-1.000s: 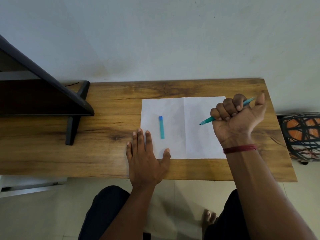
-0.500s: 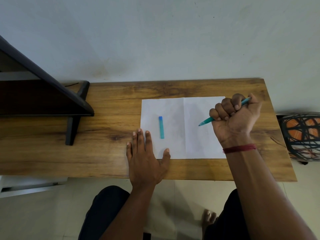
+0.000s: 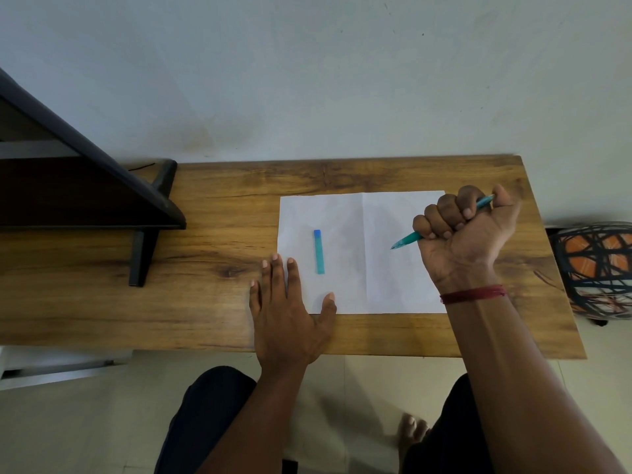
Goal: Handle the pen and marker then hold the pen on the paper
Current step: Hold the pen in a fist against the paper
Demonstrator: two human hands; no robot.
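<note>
A white sheet of paper (image 3: 345, 213) with a centre fold lies on the wooden table (image 3: 212, 261). My right hand (image 3: 468, 234) is clenched in a fist around a teal pen (image 3: 405, 239); its tip points left and down over the right half of the sheet, and contact with the paper cannot be told. A short teal marker with a blue end (image 3: 318, 251) lies lengthwise on the left half of the paper. My left hand (image 3: 287, 313) rests flat, palm down, on the paper's lower left corner, fingers spread, holding nothing.
A dark angled stand (image 3: 147, 213) occupies the table's left part. A patterned orange and black stool (image 3: 595, 268) sits beyond the table's right edge. A pale wall runs behind the table. My knees and one foot show below the near edge.
My right hand has lowered and shifted slightly left, bringing the pen tip down toward the paper. The left hand and the marker have stayed still.
</note>
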